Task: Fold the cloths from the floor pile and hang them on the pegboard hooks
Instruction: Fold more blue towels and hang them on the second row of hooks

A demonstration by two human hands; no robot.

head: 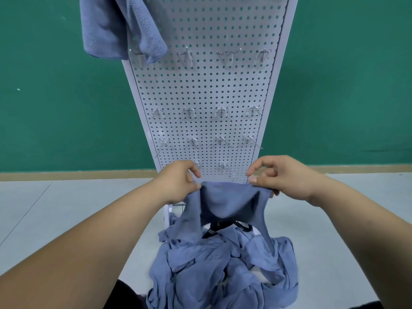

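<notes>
I hold a blue-grey cloth stretched between both hands, just in front of the pegboard's lower edge. My left hand pinches its left top corner and my right hand pinches the right one; the cloth sags in the middle and hangs down. Below it a pile of several blue-grey cloths lies crumpled on the floor. The white pegboard stands upright ahead with rows of metal hooks. One blue cloth hangs at its upper left.
A green wall rises behind the board, with a tan skirting strip along its base. The floor is pale grey tile. A black strap and the board's white foot show behind the pile.
</notes>
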